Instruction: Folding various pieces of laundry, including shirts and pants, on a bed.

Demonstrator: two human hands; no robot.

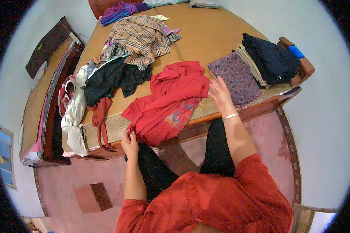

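- Three folded or flat-lying groups sit along the right side of the bed: a purple patterned cloth, thin beige layers and a dark stack; judging by their neat edges, this part looks done.
- Between the hands, the red garment lies spread at the near edge of the bed, rumpled and with part of it hanging over the side; it appears unfinished, with no clear fold made.
- At its lower left corner, the left hand has thumb and fingers closed in a pinch on the fabric.
- Beside its right edge, the right hand has a loose grip, fingers spread and nothing held; whether the fingertips touch the cloth I cannot tell.
- Left over, it seems, is the loose heap on the left: a tan plaid cloth, a black garment, a white garment and a small red strappy piece.
- Farther back, a purple bundle lies unsorted, or so it looks.
- No brand or label can be made out; the red garment bears a pale and blue print, too unclear to tell whether it includes lettering.
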